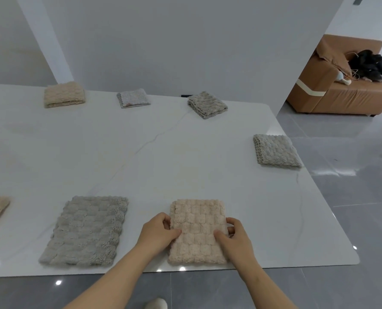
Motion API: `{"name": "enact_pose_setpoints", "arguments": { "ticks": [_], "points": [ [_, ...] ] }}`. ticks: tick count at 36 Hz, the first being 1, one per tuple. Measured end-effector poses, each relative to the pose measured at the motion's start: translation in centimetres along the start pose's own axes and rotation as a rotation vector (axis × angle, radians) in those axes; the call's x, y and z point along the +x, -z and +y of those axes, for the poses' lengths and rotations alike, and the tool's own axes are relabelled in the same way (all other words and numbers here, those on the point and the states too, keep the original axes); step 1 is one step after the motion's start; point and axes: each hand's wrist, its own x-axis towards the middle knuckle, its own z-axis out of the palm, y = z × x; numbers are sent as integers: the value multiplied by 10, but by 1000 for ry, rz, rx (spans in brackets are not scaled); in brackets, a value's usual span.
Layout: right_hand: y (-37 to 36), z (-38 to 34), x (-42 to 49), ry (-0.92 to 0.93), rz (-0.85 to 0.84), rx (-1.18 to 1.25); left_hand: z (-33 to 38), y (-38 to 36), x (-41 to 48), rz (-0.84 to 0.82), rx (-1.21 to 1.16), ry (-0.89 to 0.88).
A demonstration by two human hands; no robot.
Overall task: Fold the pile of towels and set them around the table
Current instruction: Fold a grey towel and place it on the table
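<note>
The beige towel [197, 230] lies in the lower centre of the frame, close to the lower edge of the tabletop [141, 163]. Its two side edges are pinched by the fingers of the left hand [161, 231] and the right hand [235, 234], thumbs on top. If one side is lifted higher, a crooked fold may be produced. The grey towel [85, 230] just left of it could be pushed by the left forearm [123, 270].

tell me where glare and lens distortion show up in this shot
Head view: bright spot reflections sit on the glossy table near its front edge and on the floor; head view, the wide lens bows the table's edges and tilts the wall; light is soft, with faint shadows under the beige towel.
</note>
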Motion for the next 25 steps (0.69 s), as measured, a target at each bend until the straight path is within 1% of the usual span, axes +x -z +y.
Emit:
{"name": "enact_pose_setpoints", "arguments": {
  "ticks": [2, 5, 9, 13, 18, 25],
  "points": [
    [2, -3, 0, -5, 8, 34, 2, 2, 3, 51, 7, -26],
    [6, -7, 2, 2, 53, 54, 11, 5, 7, 128, 91, -120],
    [14, -14, 6, 10, 108, 7, 33, 6, 19, 86, 238, -280],
    [23, -17, 14, 68, 138, -77, 57, -2, 32, 14, 362, -407],
    [42, -14, 31, 116, 135, -187, 82, -25, 41, -38, 439, -470],
    [89, 3, 82, 203, 104, -366, 112, -74, 61, 31, 572, -509]
  ]
}}
